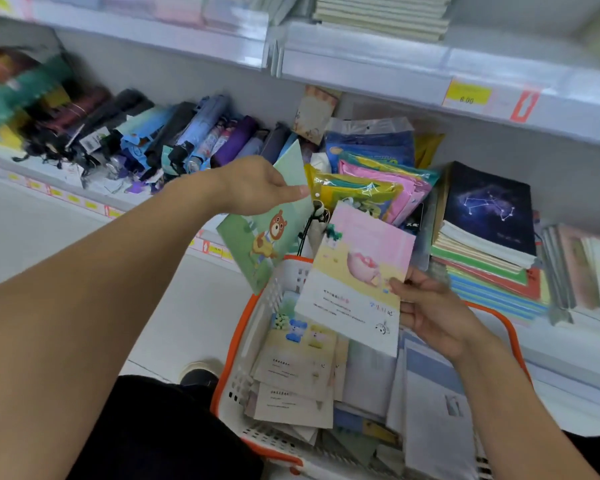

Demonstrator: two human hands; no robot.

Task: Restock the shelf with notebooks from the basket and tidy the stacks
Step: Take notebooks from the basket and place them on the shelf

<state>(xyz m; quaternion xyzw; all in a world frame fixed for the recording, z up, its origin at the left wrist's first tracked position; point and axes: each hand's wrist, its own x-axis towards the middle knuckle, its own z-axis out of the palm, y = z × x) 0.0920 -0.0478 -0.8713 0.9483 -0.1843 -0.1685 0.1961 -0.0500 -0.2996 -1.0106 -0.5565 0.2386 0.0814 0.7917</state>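
left hand (257, 183): raised toward the shelf (395, 74), fingers and thumb clamped on the top edge of the green notebook (260, 244), bear cover, hanging tilted above the basket's far left corner.

right hand (426, 306): fingers curled around the near right edge of the pink notebook (357, 271), thumb on the cover; notebook held slanted over the basket, clear of the shelf.

basket (243, 341): white with orange rim, near centre, just below the shelf front; more notebooks lie flat and loose inside.

stack (489, 244): on the shelf at right, dark constellation cover on top, coloured edges below, slightly fanned out. just left of it, plastic packets (378, 181) heaped. far left, umbrellas (174, 136) in a row.

price tag (468, 95): yellow, on the upper shelf rail.

step in hand, judged: carrying two notebooks from basket to shelf. advice: place one at a time; bring each flat and square to its matching stack, spine aligned with those below. no matching pile for either cover is plainly visible, so find or clear a spot first. steady the fanned stack with the free hand before adding, lest it slide.
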